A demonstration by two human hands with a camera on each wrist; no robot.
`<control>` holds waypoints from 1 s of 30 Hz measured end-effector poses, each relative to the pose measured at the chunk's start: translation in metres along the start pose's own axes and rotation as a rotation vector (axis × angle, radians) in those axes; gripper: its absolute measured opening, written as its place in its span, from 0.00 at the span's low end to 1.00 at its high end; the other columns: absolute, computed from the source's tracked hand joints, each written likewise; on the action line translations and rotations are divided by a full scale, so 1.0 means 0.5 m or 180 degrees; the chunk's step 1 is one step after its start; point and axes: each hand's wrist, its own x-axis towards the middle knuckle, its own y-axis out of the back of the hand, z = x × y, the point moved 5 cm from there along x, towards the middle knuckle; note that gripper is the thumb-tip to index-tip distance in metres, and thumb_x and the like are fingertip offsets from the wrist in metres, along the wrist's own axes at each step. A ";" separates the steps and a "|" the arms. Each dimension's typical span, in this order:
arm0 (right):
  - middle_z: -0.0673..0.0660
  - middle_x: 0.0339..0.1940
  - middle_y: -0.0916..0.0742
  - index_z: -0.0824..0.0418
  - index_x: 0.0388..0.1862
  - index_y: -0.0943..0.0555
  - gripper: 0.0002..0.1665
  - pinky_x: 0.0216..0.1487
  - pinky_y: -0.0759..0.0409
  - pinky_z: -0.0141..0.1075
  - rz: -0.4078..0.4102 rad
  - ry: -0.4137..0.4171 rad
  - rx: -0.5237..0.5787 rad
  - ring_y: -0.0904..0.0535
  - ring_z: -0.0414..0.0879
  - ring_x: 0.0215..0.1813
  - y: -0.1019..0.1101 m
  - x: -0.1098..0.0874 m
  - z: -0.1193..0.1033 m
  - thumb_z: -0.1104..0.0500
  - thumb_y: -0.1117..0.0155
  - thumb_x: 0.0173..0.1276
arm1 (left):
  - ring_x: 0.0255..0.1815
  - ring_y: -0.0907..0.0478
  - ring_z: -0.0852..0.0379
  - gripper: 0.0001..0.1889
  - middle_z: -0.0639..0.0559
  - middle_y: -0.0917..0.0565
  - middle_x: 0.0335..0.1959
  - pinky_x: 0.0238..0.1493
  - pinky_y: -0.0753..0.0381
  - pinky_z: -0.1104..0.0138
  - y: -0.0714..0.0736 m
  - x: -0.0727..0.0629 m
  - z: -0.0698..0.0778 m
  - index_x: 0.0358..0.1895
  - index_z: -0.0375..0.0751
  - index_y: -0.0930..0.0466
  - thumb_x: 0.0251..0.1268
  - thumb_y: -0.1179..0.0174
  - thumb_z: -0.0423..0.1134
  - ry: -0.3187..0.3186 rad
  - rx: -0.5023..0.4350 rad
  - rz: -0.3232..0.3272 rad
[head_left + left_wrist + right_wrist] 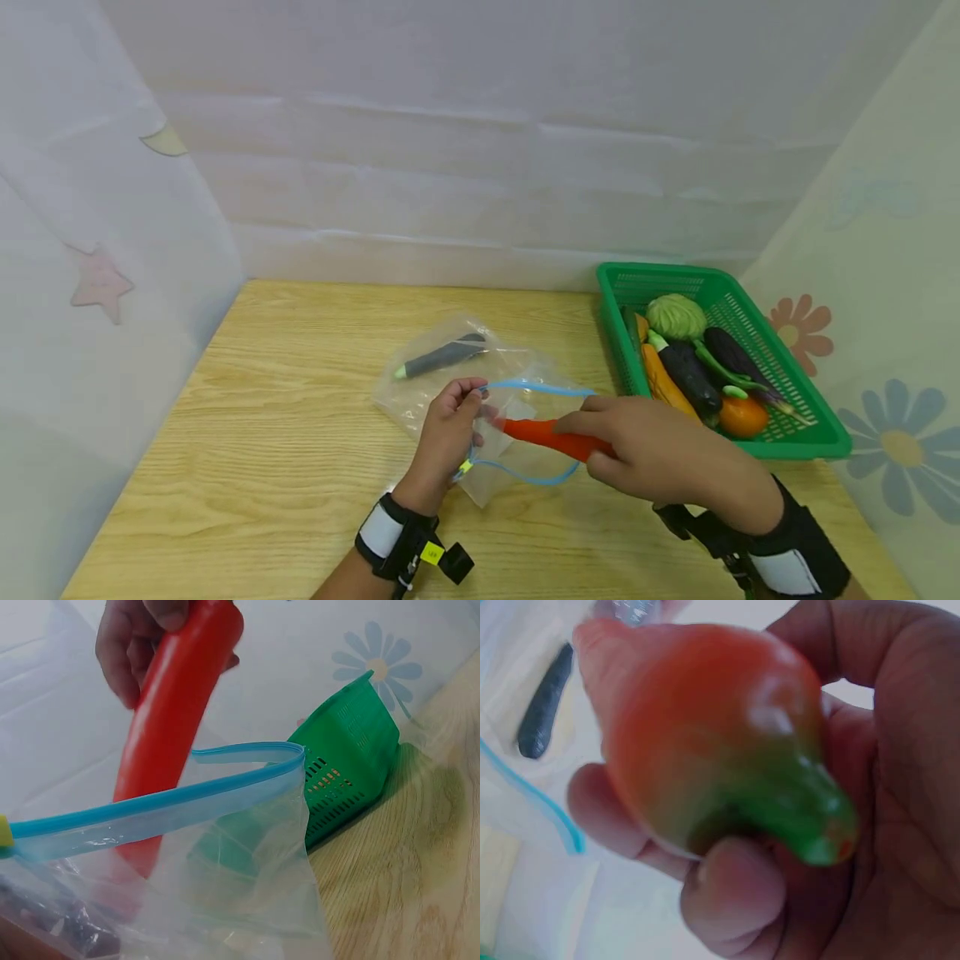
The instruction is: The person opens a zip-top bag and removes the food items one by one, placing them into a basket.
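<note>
My right hand [652, 442] grips a long red pepper [543, 435] near its thick end; a short green stem shows in the right wrist view. The pepper's narrow end points down into the mouth of a clear zip bag [247, 900], behind the bag's near rim in the left wrist view. My left hand [447, 425] pinches the bag's left edge beside the blue zip strip [525, 386]; some of its fingers are hidden. Inside the bag, towards its far end, lies a slim dark eggplant [442, 358] with a pale green end.
A green basket [615, 333] stands at the table's right side. It holds a cabbage [677, 317], dark eggplants [688, 379], an orange round fruit [742, 417] and long yellow-orange vegetables [663, 383]. White sheeting hangs behind the wooden table [247, 400].
</note>
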 end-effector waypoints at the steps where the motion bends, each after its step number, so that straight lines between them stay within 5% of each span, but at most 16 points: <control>1: 0.39 0.39 0.20 0.48 0.54 0.16 0.21 0.28 0.30 0.30 0.0037 0.0017 0.0026 0.32 0.33 0.27 0.007 -0.006 0.001 0.64 0.41 0.64 | 0.44 0.19 0.54 0.13 0.45 0.22 0.53 0.26 0.26 0.69 0.001 0.001 0.000 0.57 0.38 0.24 0.80 0.54 0.37 0.0010 0.0000 0.0002; 6: 0.37 0.41 0.19 0.47 0.54 0.17 0.23 0.27 0.30 0.29 0.0324 0.0182 0.0244 0.32 0.31 0.28 0.044 -0.036 0.016 0.67 0.41 0.65 | 0.46 0.19 0.54 0.13 0.44 0.22 0.55 0.26 0.26 0.69 0.007 0.002 -0.002 0.57 0.38 0.24 0.80 0.54 0.38 0.0032 -0.0003 0.0029; 12: 0.38 0.41 0.20 0.51 0.59 0.20 0.31 0.28 0.32 0.28 0.0960 0.0453 0.0276 0.31 0.31 0.30 0.102 -0.093 0.072 0.76 0.40 0.61 | 0.45 0.19 0.55 0.13 0.43 0.23 0.55 0.26 0.26 0.70 0.011 0.003 -0.003 0.57 0.37 0.25 0.80 0.54 0.38 0.0012 -0.0014 0.0045; 14: 0.42 0.39 0.20 0.52 0.62 0.22 0.32 0.25 0.32 0.28 0.1097 0.0227 0.0268 0.31 0.32 0.26 0.119 -0.113 0.111 0.76 0.41 0.62 | 0.45 0.19 0.55 0.13 0.43 0.22 0.55 0.25 0.26 0.70 0.012 0.002 -0.002 0.57 0.37 0.25 0.80 0.54 0.38 0.0015 -0.0010 0.0060; 17: 0.53 0.40 0.18 0.57 0.68 0.27 0.28 0.20 0.32 0.31 0.1140 -0.0445 0.0273 0.31 0.35 0.21 0.133 -0.142 0.191 0.72 0.45 0.70 | 0.45 0.19 0.54 0.13 0.43 0.22 0.55 0.25 0.26 0.70 0.013 0.000 0.000 0.56 0.37 0.24 0.80 0.54 0.38 -0.0010 -0.0003 0.0069; 22: 0.77 0.49 0.21 0.68 0.74 0.38 0.27 0.17 0.35 0.36 0.0850 -0.1488 0.0287 0.33 0.41 0.15 0.127 -0.179 0.340 0.60 0.53 0.80 | 0.45 0.19 0.54 0.13 0.44 0.22 0.54 0.25 0.26 0.70 0.013 -0.001 0.002 0.56 0.38 0.24 0.80 0.54 0.38 -0.0027 -0.0017 0.0065; 26: 0.73 0.42 0.19 0.75 0.74 0.44 0.33 0.20 0.33 0.38 0.0460 -0.1914 0.0411 0.32 0.44 0.16 0.105 -0.190 0.435 0.54 0.56 0.82 | 0.45 0.19 0.54 0.13 0.44 0.22 0.54 0.24 0.27 0.70 0.014 0.001 0.001 0.56 0.38 0.24 0.80 0.54 0.37 0.0001 -0.0044 0.0062; 30: 0.67 0.32 0.18 0.81 0.69 0.42 0.33 0.25 0.27 0.41 0.0233 -0.2065 0.0399 0.26 0.49 0.23 0.080 -0.190 0.498 0.55 0.54 0.80 | 0.45 0.19 0.54 0.13 0.44 0.22 0.54 0.24 0.27 0.71 0.015 0.002 -0.001 0.56 0.37 0.24 0.80 0.54 0.38 0.0002 -0.0064 0.0040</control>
